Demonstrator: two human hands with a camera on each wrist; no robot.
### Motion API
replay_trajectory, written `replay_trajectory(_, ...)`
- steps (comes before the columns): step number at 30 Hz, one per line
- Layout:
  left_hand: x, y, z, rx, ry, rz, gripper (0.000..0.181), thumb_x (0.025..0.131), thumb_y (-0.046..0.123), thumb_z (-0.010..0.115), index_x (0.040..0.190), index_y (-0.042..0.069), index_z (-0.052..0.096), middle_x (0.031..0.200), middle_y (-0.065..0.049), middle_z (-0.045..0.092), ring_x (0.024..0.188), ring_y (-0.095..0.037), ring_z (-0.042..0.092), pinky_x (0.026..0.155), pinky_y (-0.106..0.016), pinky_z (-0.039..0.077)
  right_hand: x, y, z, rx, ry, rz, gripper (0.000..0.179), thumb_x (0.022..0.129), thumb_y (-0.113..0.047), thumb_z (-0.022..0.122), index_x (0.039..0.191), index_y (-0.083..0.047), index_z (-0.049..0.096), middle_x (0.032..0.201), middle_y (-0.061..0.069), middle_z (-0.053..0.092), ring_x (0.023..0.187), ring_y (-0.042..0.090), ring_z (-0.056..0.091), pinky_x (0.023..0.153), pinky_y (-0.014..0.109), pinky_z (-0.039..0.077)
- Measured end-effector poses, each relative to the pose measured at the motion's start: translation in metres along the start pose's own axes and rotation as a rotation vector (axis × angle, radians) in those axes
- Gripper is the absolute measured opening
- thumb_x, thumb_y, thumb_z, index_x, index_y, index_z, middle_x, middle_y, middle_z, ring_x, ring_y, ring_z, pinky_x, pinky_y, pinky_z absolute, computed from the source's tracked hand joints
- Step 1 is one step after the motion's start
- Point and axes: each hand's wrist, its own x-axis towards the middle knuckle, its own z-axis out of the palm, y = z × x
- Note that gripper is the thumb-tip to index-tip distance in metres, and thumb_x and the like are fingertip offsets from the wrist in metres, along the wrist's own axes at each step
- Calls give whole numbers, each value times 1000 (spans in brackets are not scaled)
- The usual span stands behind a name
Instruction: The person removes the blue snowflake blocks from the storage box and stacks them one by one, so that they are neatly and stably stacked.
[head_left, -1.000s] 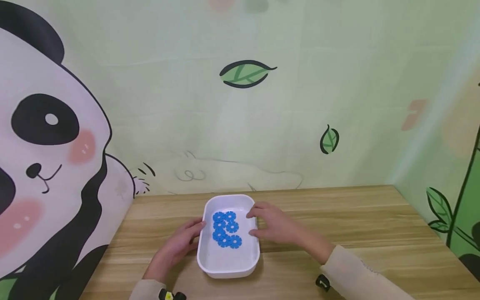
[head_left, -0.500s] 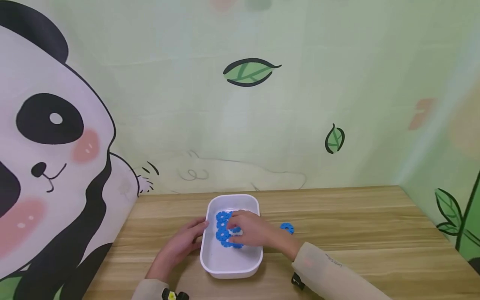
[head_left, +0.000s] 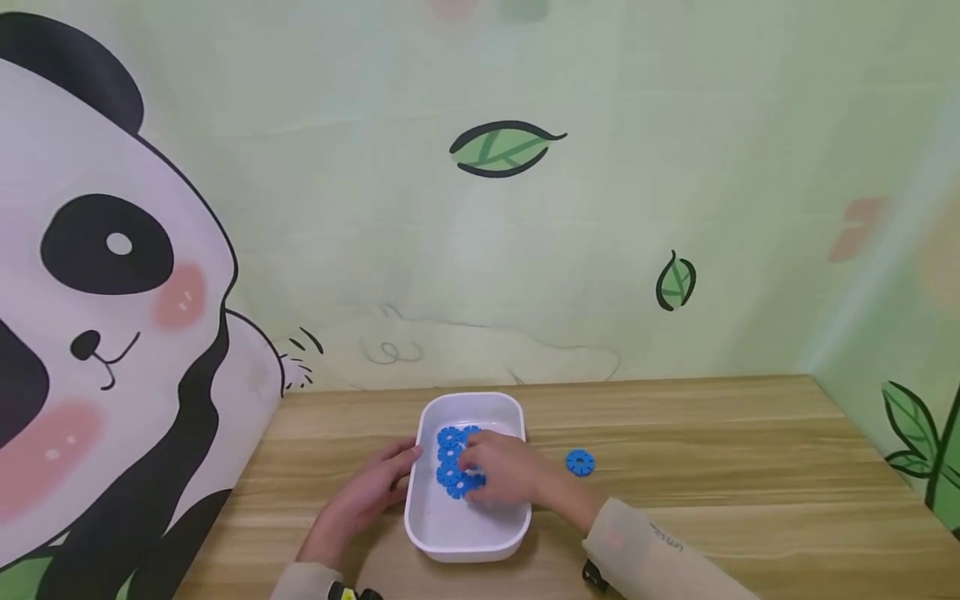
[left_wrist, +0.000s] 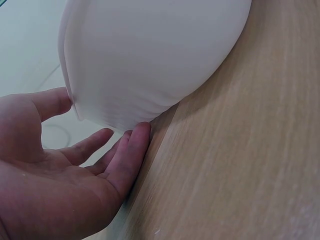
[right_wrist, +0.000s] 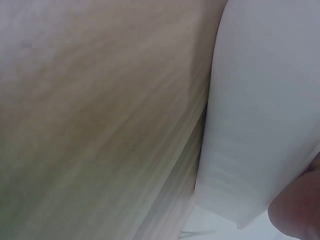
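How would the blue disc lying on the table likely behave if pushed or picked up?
The disc lies flat on the table, so it would probably slide rather than roll. It looks thin, with a hole in its middle, so likely light. Its notched rim may offer some grip.

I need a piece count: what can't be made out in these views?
Head view: how many blue discs lie in the white tray; the right hand hides part.
Head view: whether that hand grips a disc; it blocks the contact.
Left wrist: the tray's inside, behind its wall.
Right wrist: most of the hand, cut off by the right edge.
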Motion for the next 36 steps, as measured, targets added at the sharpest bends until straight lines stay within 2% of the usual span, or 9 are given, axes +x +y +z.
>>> replay_trajectory(7,-3,0,-1,0,8,-11,66,108,40,60,158,1,42,157,-24,49,143,-41,49,112,-54,50,3,-2,4,-37,-5,2,34,89,-38,86,118,-19,80,117,-3,67,104,10,58,96,31,55)
replay_trajectory(14,-2,2,0,6,19,-19,66,108,42,61,158,3,44,156,-23,50,143,-41,49,112,-54,50,1,-1,3,-65,-25,16,35,89,-38,86,118,-20,80,131,4,68,120,19,62,106,39,54)
replay_trajectory(21,0,1,-2,2,11,-26,64,109,39,59,159,1,42,157,-25,48,143,-42,49,112,-55,49,3,-3,5,-83,-52,30,33,90,-36,85,120,-21,80,134,4,69,125,21,62,108,42,53)
replay_trajectory(24,-1,0,-3,3,18,-26,63,110,38,58,159,1,42,157,-25,48,143,-43,49,112,-55,49,4,-4,6,-82,-50,33,32,90,-36,85,119,-21,79,129,1,69,120,18,62,105,41,54)
replay_trajectory(29,-2,0,-4,1,23,-17,64,109,39,59,158,1,42,157,-25,49,143,-42,49,112,-55,50,4,-4,5,-70,-19,41,28,88,-34,85,111,-21,75,112,-5,66,102,11,59,94,35,56)
replay_trajectory(36,-1,-1,-2,-8,13,-10,66,108,39,61,158,1,42,157,-25,49,143,-41,49,112,-53,50,2,-2,6,14,34,42,30,88,-29,85,114,-18,74,110,-7,64,98,9,59,94,32,57)
